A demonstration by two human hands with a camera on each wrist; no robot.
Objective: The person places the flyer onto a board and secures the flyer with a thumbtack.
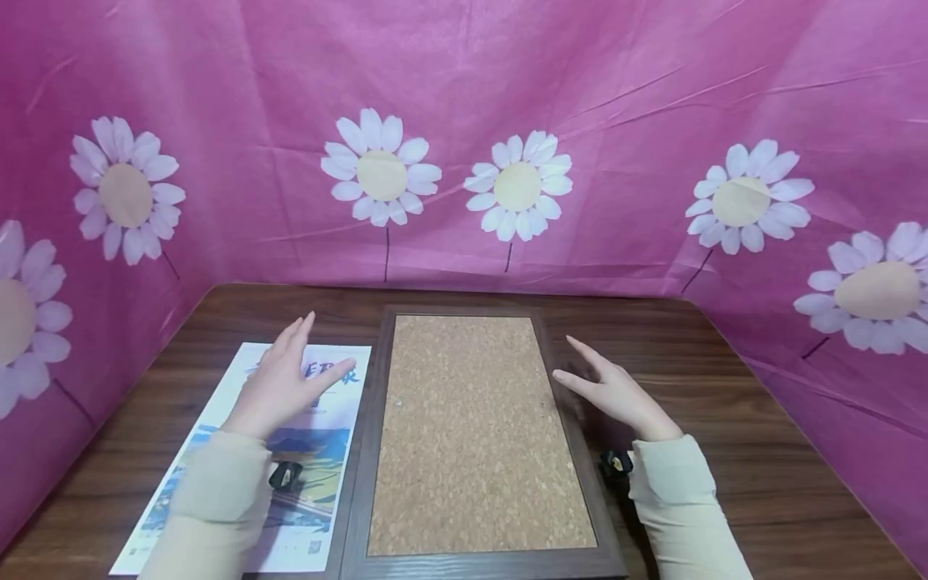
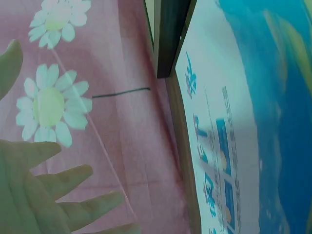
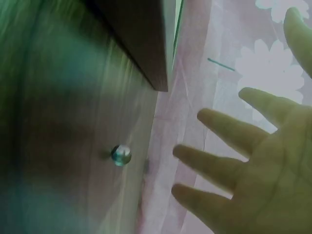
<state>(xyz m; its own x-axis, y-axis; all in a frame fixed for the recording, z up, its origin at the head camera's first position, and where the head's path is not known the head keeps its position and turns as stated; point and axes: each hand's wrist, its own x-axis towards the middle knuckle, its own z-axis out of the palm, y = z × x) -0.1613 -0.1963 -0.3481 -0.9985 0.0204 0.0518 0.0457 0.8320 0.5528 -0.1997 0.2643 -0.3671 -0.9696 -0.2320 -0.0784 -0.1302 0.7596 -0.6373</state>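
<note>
A cork board (image 1: pixel 478 435) in a dark brown wooden frame lies in the middle of the table. Left of it, a printed poster (image 1: pixel 304 515) with a painted landscape and lettering lies flat. My left hand (image 1: pixel 279 387) hovers over the poster's upper part, fingers spread and holding nothing; its straight fingers also show in the left wrist view. Just right of the frame is my right hand (image 1: pixel 616 395), fingers extended, thumb apart, nothing in it. A small shiny round object (image 3: pixel 121 155) sits on the table near the right hand; its kind is unclear.
The dark wood-grain table (image 1: pixel 725 451) ends at a pink cloth (image 1: pixel 449 64) printed with daisies, which hangs behind it and on both sides. A small black device (image 1: pixel 286 475) is at the left wrist and another black device (image 1: pixel 616 462) at the right.
</note>
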